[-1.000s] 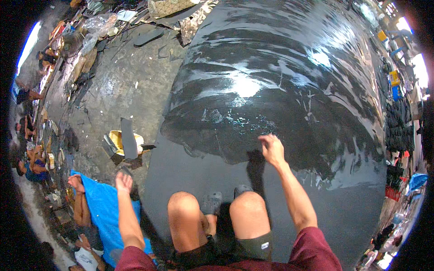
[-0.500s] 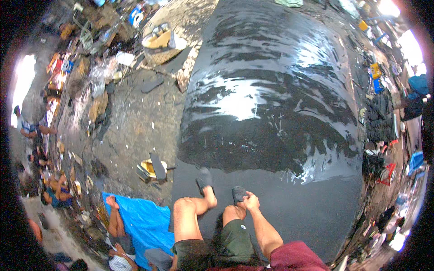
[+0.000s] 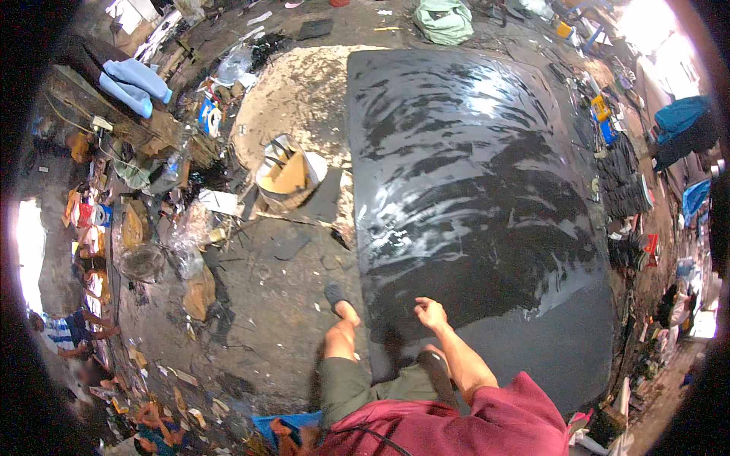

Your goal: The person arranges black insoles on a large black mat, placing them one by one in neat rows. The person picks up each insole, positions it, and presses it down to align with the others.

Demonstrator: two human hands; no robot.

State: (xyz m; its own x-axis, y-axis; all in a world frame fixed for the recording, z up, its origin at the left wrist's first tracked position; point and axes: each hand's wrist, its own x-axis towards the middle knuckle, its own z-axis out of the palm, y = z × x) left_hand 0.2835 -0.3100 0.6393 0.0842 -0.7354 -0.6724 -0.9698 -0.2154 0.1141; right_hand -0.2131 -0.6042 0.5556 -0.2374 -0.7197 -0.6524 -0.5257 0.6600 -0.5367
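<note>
My right hand [image 3: 431,312] reaches over the large black sheet [image 3: 487,251], its fingers partly bent and apart, with nothing visible in them. Wet, shiny streaks cover much of the sheet; its near part is matt. Below the hand, close to my shorts, my right foot is drawn up, with a dark slipper [image 3: 439,378] by it. A dark slipper [image 3: 335,293] is on my left foot, set down on the floor beside the sheet's left edge. My left hand is out of the picture.
Left of the sheet stands a round container [image 3: 275,188] smeared pale and tan, on a pale, stained board [image 3: 304,91]. A light green bag [image 3: 443,21] lies past the sheet's far edge. Clutter lines both sides. A blue tarp [image 3: 266,427] and people are at lower left.
My right hand has left the slipper on my right foot and moved out over the sheet. My left foot has gone from the sheet to the floor. The view has shifted.
</note>
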